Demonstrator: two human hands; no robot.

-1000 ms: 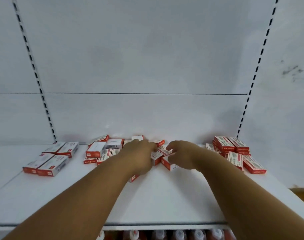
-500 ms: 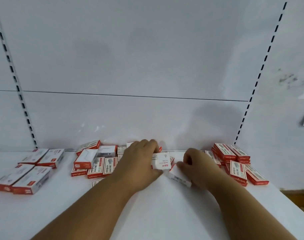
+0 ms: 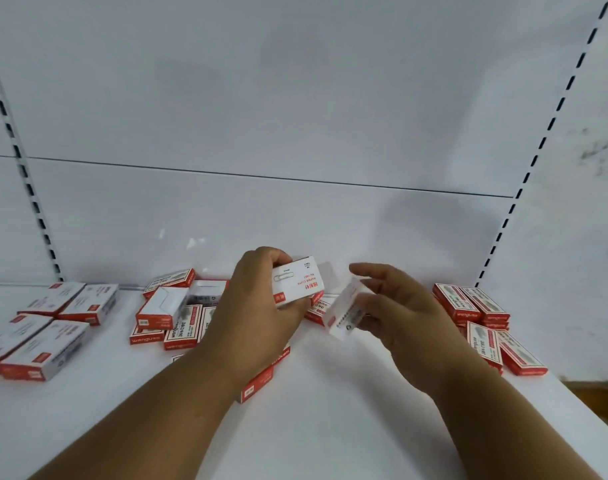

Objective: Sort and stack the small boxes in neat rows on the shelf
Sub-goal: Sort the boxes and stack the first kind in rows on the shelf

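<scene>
My left hand (image 3: 257,313) grips a white paper-clip box (image 3: 297,284) with red print, lifted above the white shelf (image 3: 330,427). My right hand (image 3: 399,306) holds a second white box (image 3: 345,311), tilted, just right of the first; its fingers are partly spread. A loose pile of red-and-white boxes (image 3: 177,313) lies behind my left forearm. Another box (image 3: 257,382) lies flat under my left wrist, partly hidden.
Two pairs of white boxes (image 3: 46,327) lie in rows at the left of the shelf. A stack of red boxes (image 3: 479,313) sits at the right by the slotted upright (image 3: 503,230). The white back panel rises behind. The shelf's front area is bare.
Both hands have lifted off the shelf, each raising a white box from the middle pile. The camera has moved closer and tilted slightly.
</scene>
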